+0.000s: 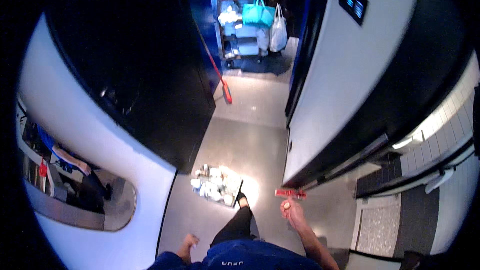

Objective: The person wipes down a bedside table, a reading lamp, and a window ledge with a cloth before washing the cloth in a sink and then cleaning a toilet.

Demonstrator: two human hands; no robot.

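Observation:
My right hand [291, 214] is closed round the handle of a red squeegee-like tool [290, 193]; its wide red bar points away from me, above the floor. Low and to the left, my left hand [189, 244] hangs beside my body, smeared, with no object showing in it. On the floor ahead of me lies a shallow tray-like container [235, 201] heaped with white, crumpled-looking items [214, 182]. My dark shoe [242, 200] is right by its edge. The separate items in the heap are too bright and blurred to make out.
A loaded cart [216, 15] with a teal bag [258, 15] and a white bag [278, 32] stands beyond the doorway. A red long-handled tool [227, 92] leans by the dark door [135, 60]. A mirror [117, 210] is at left, a tiled area [378, 225] at right.

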